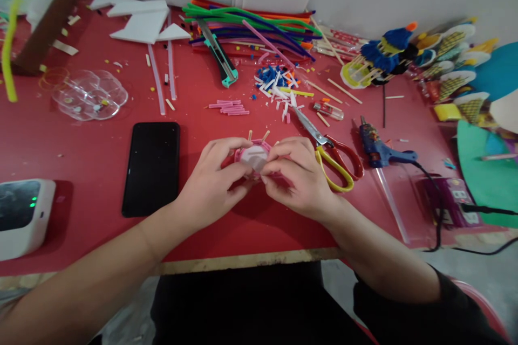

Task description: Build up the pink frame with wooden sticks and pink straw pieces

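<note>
Both of my hands meet over the middle of the red table (pixel 93 151). Between them is a small round craft piece (pixel 254 155), white in the centre with a pink rim and short wooden sticks poking up from its far edge. My left hand (pixel 216 180) curls its fingers round the piece's left side. My right hand (pixel 299 175) pinches its near right edge with thumb and fingertips. A black phone (pixel 151 167) lies just left of my left hand. Scissors (pixel 332 153) with red and yellow handles lie right beside my right hand.
A blue glue gun (pixel 378 148) with a black cable lies further right. Behind are cut straw bits (pixel 277 86), pink sticks (pixel 230 108), a teal box cutter (pixel 220 56), pipe cleaners (pixel 251 21), white foam pieces (pixel 141 24), a clear tray (pixel 91 94). A white device (pixel 22 215) sits near left.
</note>
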A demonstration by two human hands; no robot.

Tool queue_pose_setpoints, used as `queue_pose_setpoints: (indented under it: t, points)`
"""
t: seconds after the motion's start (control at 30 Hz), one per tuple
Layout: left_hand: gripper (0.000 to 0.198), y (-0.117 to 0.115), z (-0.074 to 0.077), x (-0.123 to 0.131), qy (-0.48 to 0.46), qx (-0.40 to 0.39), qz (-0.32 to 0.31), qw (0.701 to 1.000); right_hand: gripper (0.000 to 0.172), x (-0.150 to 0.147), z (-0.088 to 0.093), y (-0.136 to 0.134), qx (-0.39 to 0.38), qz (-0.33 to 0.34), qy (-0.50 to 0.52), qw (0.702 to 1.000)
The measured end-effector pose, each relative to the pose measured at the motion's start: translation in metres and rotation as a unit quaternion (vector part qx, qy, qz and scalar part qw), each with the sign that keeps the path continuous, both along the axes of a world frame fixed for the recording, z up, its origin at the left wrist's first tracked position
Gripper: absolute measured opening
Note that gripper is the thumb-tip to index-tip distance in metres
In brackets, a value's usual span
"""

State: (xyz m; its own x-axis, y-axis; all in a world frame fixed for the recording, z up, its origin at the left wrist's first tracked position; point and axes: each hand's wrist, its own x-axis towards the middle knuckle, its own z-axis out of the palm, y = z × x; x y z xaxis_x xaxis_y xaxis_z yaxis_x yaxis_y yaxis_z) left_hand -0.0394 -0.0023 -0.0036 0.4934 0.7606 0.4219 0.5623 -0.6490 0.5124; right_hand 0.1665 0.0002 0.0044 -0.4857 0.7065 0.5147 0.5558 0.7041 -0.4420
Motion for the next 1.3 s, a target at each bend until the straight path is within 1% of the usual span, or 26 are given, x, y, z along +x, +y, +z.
queue_pose_setpoints:
  t: [0.13, 0.43, 0.8, 1.0, 1.3]
  points:
    - [0.01, -0.0003, 0.0006, 0.0002, -0.001, 0.002, 0.0, 1.0, 0.011, -0.0013, 0.0002, -0.0001, 0.011, -0.005, -0.003, 1.0]
    - [0.008, 0.0004, 0.0008, -0.0002, 0.0, -0.002, -0.001, 1.0, 0.011, -0.0017, 0.0, 0.0008, 0.028, 0.01, 0.021, 0.999]
    - [0.008, -0.0007, 0.0014, -0.0005, 0.002, -0.012, 0.004, 1.0, 0.01, -0.0008, 0.0006, 0.002, 0.021, 0.03, 0.025, 0.999]
    - [0.007, -0.0013, 0.0013, -0.0002, 0.002, -0.018, 0.008, 1.0, 0.01, -0.001, 0.0016, 0.0016, 0.016, 0.027, 0.013, 0.999]
    - [0.009, -0.0009, 0.0026, 0.0001, 0.002, -0.009, 0.007, 1.0, 0.011, 0.0003, 0.0016, 0.002, 0.016, 0.033, 0.006, 0.999]
